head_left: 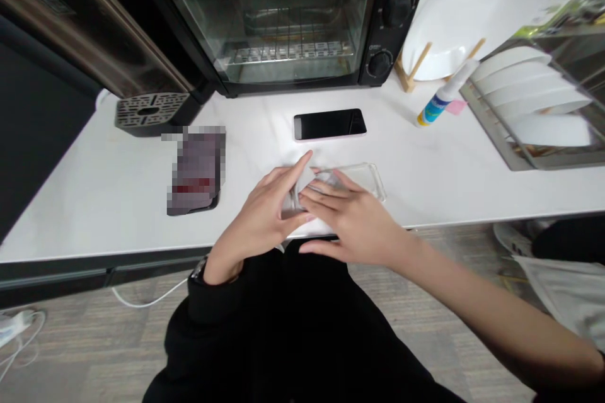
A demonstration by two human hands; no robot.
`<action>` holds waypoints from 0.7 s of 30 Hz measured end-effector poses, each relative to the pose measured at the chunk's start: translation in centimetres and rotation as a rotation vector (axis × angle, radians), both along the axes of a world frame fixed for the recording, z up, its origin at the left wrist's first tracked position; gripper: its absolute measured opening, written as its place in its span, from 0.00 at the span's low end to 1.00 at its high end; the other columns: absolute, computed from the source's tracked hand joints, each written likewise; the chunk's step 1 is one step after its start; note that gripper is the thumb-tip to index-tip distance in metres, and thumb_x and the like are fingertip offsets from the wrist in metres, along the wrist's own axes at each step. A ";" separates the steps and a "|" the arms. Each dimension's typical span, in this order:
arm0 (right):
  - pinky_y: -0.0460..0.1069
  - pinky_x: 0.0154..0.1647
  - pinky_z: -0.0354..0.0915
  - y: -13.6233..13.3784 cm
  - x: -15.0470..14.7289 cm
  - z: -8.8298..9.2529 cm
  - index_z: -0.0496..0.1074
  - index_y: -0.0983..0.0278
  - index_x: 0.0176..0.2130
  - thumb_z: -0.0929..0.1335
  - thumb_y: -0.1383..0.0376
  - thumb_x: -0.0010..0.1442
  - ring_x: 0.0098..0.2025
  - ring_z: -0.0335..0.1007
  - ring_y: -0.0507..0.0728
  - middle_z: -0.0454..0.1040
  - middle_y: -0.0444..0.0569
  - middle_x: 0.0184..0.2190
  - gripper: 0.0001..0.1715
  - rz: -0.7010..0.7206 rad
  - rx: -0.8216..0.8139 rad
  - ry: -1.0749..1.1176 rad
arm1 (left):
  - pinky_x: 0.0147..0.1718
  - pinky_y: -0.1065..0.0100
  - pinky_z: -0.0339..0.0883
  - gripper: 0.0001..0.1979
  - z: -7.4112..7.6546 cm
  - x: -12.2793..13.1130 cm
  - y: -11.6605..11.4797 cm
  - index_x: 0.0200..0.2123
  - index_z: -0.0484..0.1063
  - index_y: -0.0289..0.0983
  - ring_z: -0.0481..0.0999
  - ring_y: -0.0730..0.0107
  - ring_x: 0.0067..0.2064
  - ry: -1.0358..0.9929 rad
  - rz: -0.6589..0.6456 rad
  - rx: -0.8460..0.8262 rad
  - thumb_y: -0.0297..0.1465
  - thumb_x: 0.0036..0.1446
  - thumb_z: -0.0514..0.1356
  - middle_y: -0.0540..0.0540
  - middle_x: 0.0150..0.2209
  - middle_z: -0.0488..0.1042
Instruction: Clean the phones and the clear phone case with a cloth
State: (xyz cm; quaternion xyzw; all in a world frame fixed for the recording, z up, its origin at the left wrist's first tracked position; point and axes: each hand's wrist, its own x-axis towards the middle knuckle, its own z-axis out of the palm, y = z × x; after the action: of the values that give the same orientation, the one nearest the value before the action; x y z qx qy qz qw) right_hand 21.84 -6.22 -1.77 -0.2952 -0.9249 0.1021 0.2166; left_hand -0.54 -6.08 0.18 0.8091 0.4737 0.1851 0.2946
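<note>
A clear phone case point(373, 177) lies on the white counter close to its front edge. My left hand point(265, 211) curves around the case's left end, thumb on the near side and index finger on the far side. My right hand point(352, 220) presses its fingers down inside the case onto a white tissue point(306, 179), with its thumb held apart from the fingers. Both hands partly cover the case and the tissue. Just beyond them a phone with a dark screen point(329, 124) lies flat.
A pixelated dark phone-like object point(196, 170) lies at left, near a black machine with a drip grate point(150, 110). At the back stands a toaster oven point(288, 25). To the right are a white-nozzled bottle point(437, 104) and a rack of white plates point(534, 85).
</note>
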 end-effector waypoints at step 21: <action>0.64 0.69 0.64 -1.3 -3.1 -0.4 0.71 0.75 0.59 0.64 0.38 0.67 0.63 0.71 0.69 0.76 0.67 0.58 0.46 -0.059 0.039 0.008 | 0.62 0.54 0.63 0.45 -0.1 -0.1 -0.2 0.77 0.43 0.46 0.68 0.53 0.61 -0.014 0.041 0.003 0.39 0.64 0.64 0.42 0.64 0.68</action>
State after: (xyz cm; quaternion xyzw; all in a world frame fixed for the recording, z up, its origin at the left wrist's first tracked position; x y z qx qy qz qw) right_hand 18.71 -7.50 -2.12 -0.3177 -0.9168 0.0785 0.2289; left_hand -0.67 -6.32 0.12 0.7983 0.4879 0.1978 0.2926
